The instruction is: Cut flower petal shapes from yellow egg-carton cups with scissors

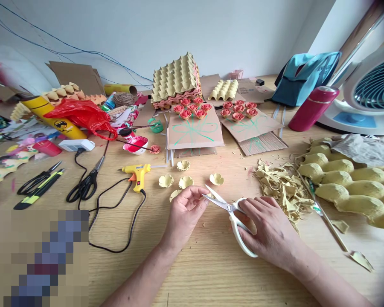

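My right hand point(269, 232) grips a pair of white-handled scissors point(240, 232), a finger and the thumb through its loops and the blades spread apart. The blade tips reach my left hand point(187, 213), whose thumb and fingers are pinched together. Whatever sits in that pinch is mostly hidden; a small pale edge may show by the blades. Just beyond my left hand lie several yellow egg-carton cups cut like flowers point(183, 165), one partly behind the fingers. Another flower-cut cup point(216, 179) sits apart to the right. A heap of carton scraps point(280, 187) lies beyond my right hand.
A yellow glue gun point(137, 175) with a looping black cord lies left. Black scissors point(88, 183) and a cutter point(40, 189) are further left. Red paper roses point(192, 108) rest on cardboard point(195, 136) ahead. Egg trays point(355, 183), a bottle point(313, 108) and a fan point(368, 94) stand right.
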The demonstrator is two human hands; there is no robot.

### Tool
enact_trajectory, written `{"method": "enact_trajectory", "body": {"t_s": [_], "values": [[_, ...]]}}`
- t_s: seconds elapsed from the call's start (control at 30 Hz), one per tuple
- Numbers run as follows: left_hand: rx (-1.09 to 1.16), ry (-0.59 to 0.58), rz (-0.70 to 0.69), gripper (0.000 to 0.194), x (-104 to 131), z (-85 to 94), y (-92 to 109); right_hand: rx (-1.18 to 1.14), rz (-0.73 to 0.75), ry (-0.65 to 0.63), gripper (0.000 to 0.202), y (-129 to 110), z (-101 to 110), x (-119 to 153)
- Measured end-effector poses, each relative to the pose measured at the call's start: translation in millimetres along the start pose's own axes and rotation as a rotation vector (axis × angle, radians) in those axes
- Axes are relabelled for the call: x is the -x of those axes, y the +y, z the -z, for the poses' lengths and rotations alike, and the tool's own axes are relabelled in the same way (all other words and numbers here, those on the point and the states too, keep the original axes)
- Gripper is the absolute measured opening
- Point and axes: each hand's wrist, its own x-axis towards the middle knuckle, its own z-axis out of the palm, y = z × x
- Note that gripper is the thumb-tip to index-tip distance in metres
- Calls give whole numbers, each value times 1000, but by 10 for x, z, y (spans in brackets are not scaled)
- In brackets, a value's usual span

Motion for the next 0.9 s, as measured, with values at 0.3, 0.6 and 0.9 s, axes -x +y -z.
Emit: {"method": "enact_trajectory", "body": {"t_s": [0.3, 0.6, 0.9], "values": [[74, -5, 39, 16, 22, -45, 28, 70, -10, 2, 11, -15, -7, -11], [135, -60, 104, 21, 62, -100, -17, 73, -4, -16, 15, -46, -17, 3], [223, -140, 151, 25, 89, -109, -40, 42, 4, -7, 18, -67, -9, 8]]}}
